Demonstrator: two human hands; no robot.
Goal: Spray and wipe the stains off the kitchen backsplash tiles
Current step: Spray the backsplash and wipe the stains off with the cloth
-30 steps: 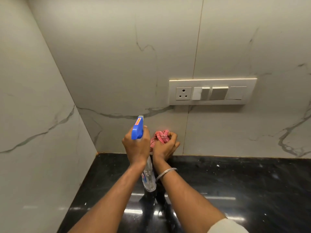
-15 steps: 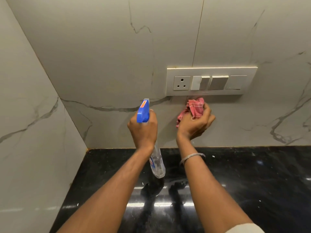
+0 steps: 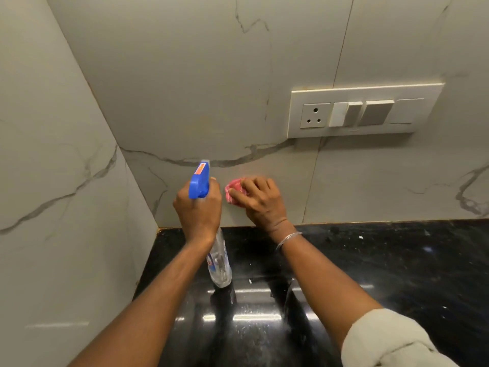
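Observation:
My left hand (image 3: 198,210) grips a clear spray bottle (image 3: 219,263) by its neck; its blue trigger head (image 3: 199,181) points at the grey marble backsplash tiles (image 3: 201,96), and the bottle hangs above the counter. My right hand (image 3: 260,200) holds a crumpled pink cloth (image 3: 232,192) and presses it against the lower tile, just right of the sprayer and a little above the counter edge. Most of the cloth is hidden under my fingers.
A white switch panel (image 3: 362,112) with a socket and switches sits on the wall up to the right. A glossy black stone counter (image 3: 370,274) runs below. A marble side wall (image 3: 60,181) closes the corner at left.
My right hand has brought the cloth down and left, from just under the switch panel to the lower tile beside the sprayer. My left hand keeps holding the bottle.

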